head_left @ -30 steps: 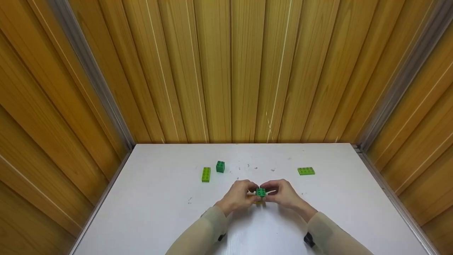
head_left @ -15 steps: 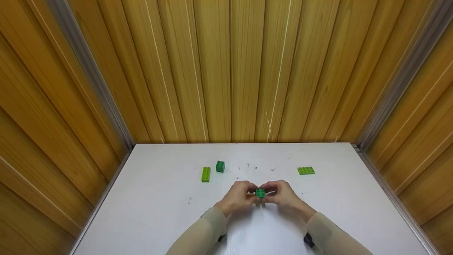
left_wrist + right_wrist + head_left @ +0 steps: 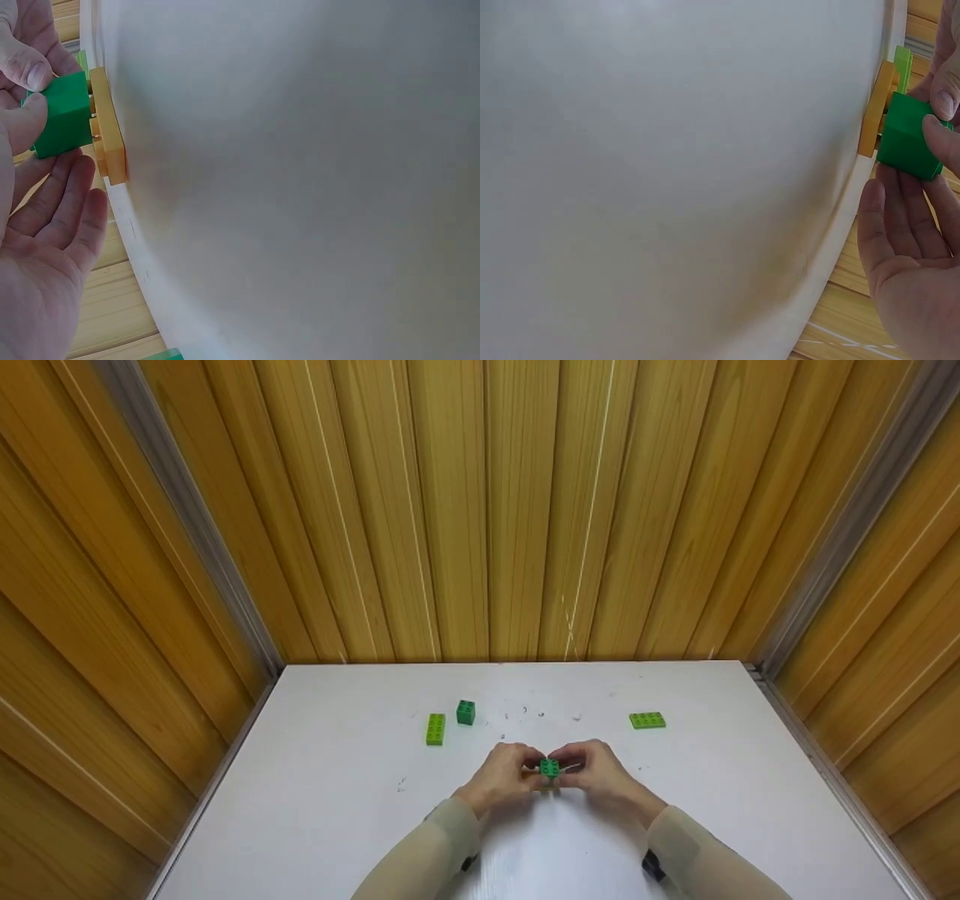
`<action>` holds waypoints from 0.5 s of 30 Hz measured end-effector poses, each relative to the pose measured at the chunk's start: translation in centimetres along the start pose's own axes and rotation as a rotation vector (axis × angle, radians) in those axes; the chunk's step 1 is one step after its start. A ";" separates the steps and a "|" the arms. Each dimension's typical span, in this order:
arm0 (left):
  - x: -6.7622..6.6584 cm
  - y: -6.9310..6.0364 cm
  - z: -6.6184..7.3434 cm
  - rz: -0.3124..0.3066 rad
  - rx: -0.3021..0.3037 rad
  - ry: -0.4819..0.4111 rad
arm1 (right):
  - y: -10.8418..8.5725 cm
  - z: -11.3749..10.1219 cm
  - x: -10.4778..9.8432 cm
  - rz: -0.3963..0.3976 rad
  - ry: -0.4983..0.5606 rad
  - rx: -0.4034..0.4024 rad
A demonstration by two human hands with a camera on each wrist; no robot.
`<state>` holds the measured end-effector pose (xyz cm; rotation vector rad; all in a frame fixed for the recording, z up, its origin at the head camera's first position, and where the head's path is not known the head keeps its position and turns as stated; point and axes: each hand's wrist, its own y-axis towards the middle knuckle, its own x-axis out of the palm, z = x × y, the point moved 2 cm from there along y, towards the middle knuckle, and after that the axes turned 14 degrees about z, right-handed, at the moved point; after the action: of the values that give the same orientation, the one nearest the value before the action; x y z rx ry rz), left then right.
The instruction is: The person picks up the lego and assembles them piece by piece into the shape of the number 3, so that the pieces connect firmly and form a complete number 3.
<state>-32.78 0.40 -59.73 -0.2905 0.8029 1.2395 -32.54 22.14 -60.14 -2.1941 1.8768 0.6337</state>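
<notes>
Cube of green plastic (image 3: pixel 69 116), pinched by your left grip (image 3: pixel 505 772) and right grip (image 3: pixel 601 772).
Likely light, stiff; hold flat sides.

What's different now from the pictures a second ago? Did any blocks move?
A tiny bit: in the head view, the edge of the yellow plate shows under the held green block again; half a second ago it hardly did. Nothing was grabbed or let go: left hand and right hand still hold that block. The other green block, lime brick and lime plate stayed put.
</notes>
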 end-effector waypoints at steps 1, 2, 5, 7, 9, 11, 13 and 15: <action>0.0 0.0 0.0 -0.001 0.001 -0.003 | 0.0 0.0 0.0 0.001 0.000 0.007; 0.0 0.0 -0.1 -0.001 0.003 -0.005 | 0.0 -0.1 0.0 0.003 0.004 0.011; 0.1 0.2 -0.2 -0.002 0.009 -0.001 | -0.1 -0.1 0.1 0.009 0.002 0.014; 0.1 0.3 -0.2 -0.002 0.006 0.001 | -0.1 -0.1 0.0 0.013 -0.013 0.001; 0.2 0.4 -0.2 -0.005 -0.004 0.001 | 0.0 0.0 -0.1 0.014 -0.031 -0.013; 0.2 0.3 -0.1 -0.004 -0.008 -0.001 | 0.1 0.1 -0.2 0.009 -0.050 -0.038; 0.2 0.3 -0.1 0.006 0.020 0.001 | 0.1 0.2 -0.2 0.002 -0.054 -0.067; 0.2 0.2 -0.1 0.015 0.044 0.008 | 0.1 0.3 -0.2 0.000 -0.065 -0.094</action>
<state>-33.01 0.55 -59.87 -0.2546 0.8398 1.2336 -32.72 22.37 -60.29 -2.2011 1.8509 0.7984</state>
